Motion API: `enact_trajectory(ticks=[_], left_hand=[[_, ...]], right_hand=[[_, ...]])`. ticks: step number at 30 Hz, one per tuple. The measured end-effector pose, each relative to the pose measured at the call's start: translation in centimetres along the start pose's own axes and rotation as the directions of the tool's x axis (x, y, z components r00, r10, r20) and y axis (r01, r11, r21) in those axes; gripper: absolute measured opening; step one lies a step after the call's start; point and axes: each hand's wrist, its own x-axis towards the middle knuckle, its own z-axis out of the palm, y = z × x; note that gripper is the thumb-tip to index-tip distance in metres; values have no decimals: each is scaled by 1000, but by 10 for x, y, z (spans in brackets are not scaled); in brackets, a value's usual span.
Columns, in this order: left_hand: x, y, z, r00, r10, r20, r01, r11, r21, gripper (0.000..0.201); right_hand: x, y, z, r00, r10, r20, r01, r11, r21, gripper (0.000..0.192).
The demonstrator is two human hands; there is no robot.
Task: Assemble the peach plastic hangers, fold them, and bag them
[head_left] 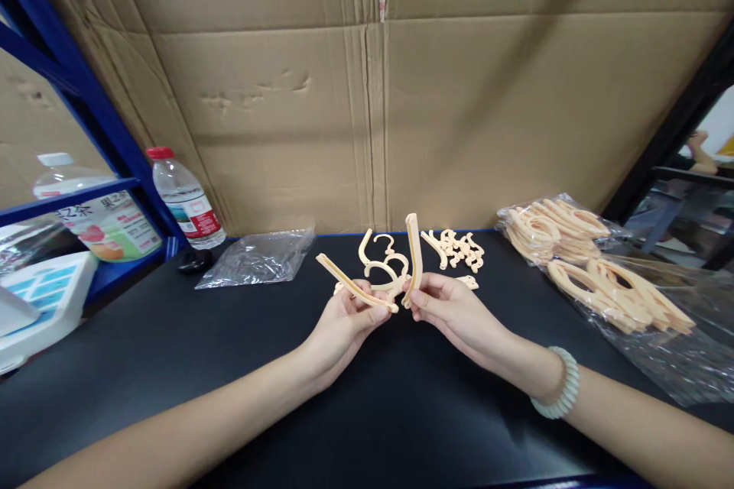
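Between the thumb and fingers of my left hand (pixel 349 321) is a cream plastic hanger arm (pixel 342 276), slanting up to the left. My right hand (pixel 459 313) pinches a second hanger arm (pixel 414 248), which stands nearly upright. Their lower ends are close together, with a small gap between them. Behind my hands lie loose cream pieces: a hanger hook (pixel 384 243), a ring-shaped piece (pixel 383 269) partly hidden by the left-hand arm, and a pile of small hooks (pixel 462 248). My fingers cover part of the pieces behind them.
At the right, clear bags hold stacked cream hanger parts (pixel 550 225), and more parts (pixel 616 294) lie on the plastic. An empty clear bag (pixel 255 258), a red-capped water bottle (pixel 186 199) and a black object (pixel 195 260) are at left. Cardboard (pixel 275 122) walls off the back.
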Motion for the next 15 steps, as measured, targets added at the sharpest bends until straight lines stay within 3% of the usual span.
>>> enact_trajectory(ticks=[8,15], left_hand=[[-1,3,2,992,19,126,-18,1000,-11,33],[-3,-1,3,997,42,62,-44,999,25,35]], right_hand=[[2,2,1,991,-107,74,118,980,-163,16],[3,3,3,982,-153,113,175,959,-225,11]])
